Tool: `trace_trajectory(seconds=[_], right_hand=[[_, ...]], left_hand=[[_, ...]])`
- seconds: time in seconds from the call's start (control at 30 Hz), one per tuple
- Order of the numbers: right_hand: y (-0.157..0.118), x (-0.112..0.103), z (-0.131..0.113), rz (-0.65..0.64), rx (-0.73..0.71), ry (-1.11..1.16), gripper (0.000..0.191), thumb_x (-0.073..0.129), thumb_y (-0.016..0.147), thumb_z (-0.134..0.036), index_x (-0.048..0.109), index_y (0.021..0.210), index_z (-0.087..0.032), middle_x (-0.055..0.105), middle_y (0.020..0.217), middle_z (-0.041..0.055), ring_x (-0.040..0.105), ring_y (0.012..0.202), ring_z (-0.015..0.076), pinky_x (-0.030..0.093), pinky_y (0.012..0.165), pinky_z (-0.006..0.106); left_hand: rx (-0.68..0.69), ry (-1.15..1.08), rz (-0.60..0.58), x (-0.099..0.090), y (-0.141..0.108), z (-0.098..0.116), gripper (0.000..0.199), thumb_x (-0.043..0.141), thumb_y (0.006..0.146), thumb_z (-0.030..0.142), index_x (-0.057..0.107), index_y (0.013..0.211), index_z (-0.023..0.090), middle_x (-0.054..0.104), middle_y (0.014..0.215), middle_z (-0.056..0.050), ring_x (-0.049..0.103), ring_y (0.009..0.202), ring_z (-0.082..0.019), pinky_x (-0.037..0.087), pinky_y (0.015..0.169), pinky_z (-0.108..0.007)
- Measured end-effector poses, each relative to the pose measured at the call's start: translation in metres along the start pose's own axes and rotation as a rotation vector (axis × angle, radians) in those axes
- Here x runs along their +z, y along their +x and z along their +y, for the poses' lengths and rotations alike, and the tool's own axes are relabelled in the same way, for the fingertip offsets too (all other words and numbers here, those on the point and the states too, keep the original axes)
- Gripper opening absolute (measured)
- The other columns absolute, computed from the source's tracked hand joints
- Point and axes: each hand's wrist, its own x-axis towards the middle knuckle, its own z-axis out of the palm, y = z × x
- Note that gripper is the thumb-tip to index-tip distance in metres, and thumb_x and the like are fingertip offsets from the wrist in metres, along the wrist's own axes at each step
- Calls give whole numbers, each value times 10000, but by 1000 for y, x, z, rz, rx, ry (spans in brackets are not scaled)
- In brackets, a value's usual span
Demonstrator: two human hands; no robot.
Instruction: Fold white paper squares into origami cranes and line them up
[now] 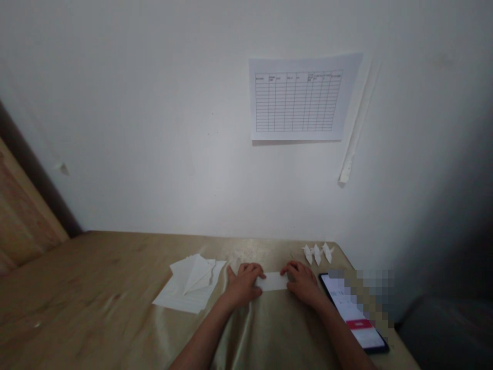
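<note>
A small white rectangle of folded paper [274, 281] lies flat on the cloth-covered table [115, 298]. At its left end is my left hand [245, 283], fingers curled onto the paper with the thumb at the lower edge. My right hand [302, 282] holds the right end the same way, fingertips at the top edge and thumb near the bottom. The paper's middle shows between the two hands; its ends are partly covered by fingers.
Left of my hands lies a pile of white paper sheets [185, 288]. Several small folded paper figures [317, 254] stand at the back right. A lit phone [354, 313] lies beside my right forearm. Behind the table, a printed chart [296, 100] hangs on the wall.
</note>
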Motion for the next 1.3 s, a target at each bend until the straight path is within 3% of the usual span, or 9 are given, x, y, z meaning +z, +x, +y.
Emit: trace_trajectory(seconds=[0.3, 0.43, 0.6, 0.87, 1.1, 1.3], right_hand=[[-4, -1, 8, 3, -56, 21, 512, 493, 759, -171, 656, 1204, -362, 515, 1410, 0, 408, 1365, 220, 249, 1162, 409], [-7, -2, 3, 28, -60, 57, 362, 586, 809, -357, 680, 1158, -340, 526, 1400, 20, 430, 1349, 244, 255, 1163, 419], [-14, 0, -9, 110, -31, 26, 378, 665, 759, -391, 667, 1130, -322, 544, 1355, 37, 430, 1332, 270, 252, 1154, 420], [-11, 12, -16, 163, 20, -30, 429, 707, 730, -498, 639, 1113, -316, 542, 1332, 49, 436, 1308, 302, 227, 1155, 455], [-8, 12, -20, 143, 70, -32, 392, 693, 698, -381, 641, 1081, -313, 540, 1339, 43, 440, 1313, 294, 188, 1165, 470], [-8, 5, -17, 106, 56, 1, 417, 661, 674, -299, 659, 1090, -317, 552, 1329, 28, 464, 1292, 265, 224, 1148, 424]], left_hand=[[22, -33, 35, -2, -2, -5, 396, 501, 820, 203, 613, 1159, 373, 552, 1423, 24, 373, 1387, -283, 22, 1089, -807], [-4, 3, 116, 5, -1, 3, 247, 544, 866, 358, 626, 1099, 337, 591, 1359, 7, 415, 1343, -300, 17, 1096, -802], [-43, 56, 245, 18, 2, 15, 308, 637, 830, 481, 615, 1058, 274, 611, 1271, -39, 463, 1275, -322, -5, 1108, -796], [-60, 84, 313, 26, 4, 22, 372, 645, 803, 558, 598, 1026, 263, 608, 1219, -45, 481, 1242, -340, 6, 1091, -821], [-98, 74, 300, 29, 6, 24, 319, 625, 799, 481, 588, 1033, 267, 605, 1224, -47, 477, 1243, -323, 57, 1079, -825], [-88, 40, 225, 25, 6, 17, 298, 612, 794, 403, 575, 1060, 273, 587, 1281, -35, 442, 1294, -309, 24, 1081, -826]])
